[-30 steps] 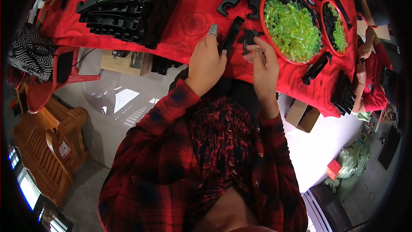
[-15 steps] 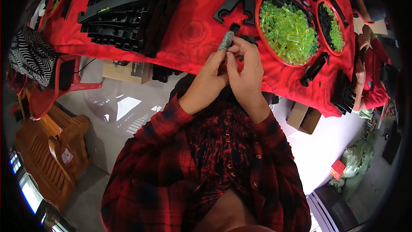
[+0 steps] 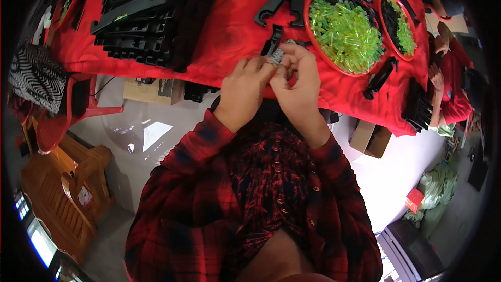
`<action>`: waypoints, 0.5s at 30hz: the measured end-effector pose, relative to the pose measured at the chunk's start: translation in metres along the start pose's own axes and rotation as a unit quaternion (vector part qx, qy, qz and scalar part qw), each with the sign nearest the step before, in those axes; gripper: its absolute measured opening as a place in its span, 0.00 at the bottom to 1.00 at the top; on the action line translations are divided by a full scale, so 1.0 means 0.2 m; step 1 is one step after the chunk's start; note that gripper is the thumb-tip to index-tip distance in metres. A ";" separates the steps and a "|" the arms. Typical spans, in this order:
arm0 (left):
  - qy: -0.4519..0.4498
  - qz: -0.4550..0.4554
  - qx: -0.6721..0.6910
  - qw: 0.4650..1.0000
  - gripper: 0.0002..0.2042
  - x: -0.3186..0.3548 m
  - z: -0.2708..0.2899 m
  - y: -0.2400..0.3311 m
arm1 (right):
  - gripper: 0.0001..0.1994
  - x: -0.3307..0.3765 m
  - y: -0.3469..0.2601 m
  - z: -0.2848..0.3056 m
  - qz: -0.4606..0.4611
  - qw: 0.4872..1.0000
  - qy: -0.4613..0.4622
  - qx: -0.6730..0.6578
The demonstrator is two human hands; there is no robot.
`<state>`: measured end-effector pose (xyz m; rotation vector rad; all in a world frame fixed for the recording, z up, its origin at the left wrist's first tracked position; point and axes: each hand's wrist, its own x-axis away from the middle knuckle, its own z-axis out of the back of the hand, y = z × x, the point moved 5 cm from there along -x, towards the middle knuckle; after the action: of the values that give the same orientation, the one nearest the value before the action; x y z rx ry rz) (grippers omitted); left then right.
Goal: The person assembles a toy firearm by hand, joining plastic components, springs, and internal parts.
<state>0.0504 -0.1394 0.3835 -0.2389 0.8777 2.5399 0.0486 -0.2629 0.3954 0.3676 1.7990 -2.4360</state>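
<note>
Just over the near edge of the red-covered table, my two hands meet with fingers bent. Between the fingertips of my left hand [image 3: 244, 90] is a short grey speckled stick [image 3: 276, 57], partly hidden by the fingers. My right hand [image 3: 297, 86] is closed in a pinch against its right side; what those fingertips hold is hidden. Directly beyond the fingertips a slim black plastic piece [image 3: 273, 39] points away from me; whether it is held or lying on the cloth I cannot tell.
A large red bowl [image 3: 309, 27] of small green-yellow clear pieces stands right of my hands, with a smaller red bowl [image 3: 383, 30] beyond it. Black plastic bars are stacked [image 3: 151, 26] at left. A co-worker's hand [image 3: 436, 78] is at far right. A red chair [image 3: 52, 125] stands at left.
The grey speckled stick stuck out beyond my fingers and is now mostly covered by them. My left hand has turned and curled over. The black piece beyond the fingertips shows longer now.
</note>
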 end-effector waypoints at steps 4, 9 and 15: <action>0.029 -0.029 -0.020 0.999 0.12 -0.03 0.04 -0.01 | 0.23 -0.01 -0.10 -0.03 0.089 0.992 -0.022 0.081; -0.082 0.139 0.542 0.824 0.09 0.02 -0.12 -0.07 | 0.23 0.01 -0.13 -0.03 0.151 0.980 -0.025 0.130; -0.074 0.252 0.511 0.818 0.18 0.00 -0.07 -0.10 | 0.19 0.00 -0.01 0.07 -0.028 1.000 -0.002 0.008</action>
<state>0.0594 -0.1345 0.3610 0.5892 2.2852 2.0243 0.0470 -0.2763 0.4005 0.3179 1.8118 -2.4882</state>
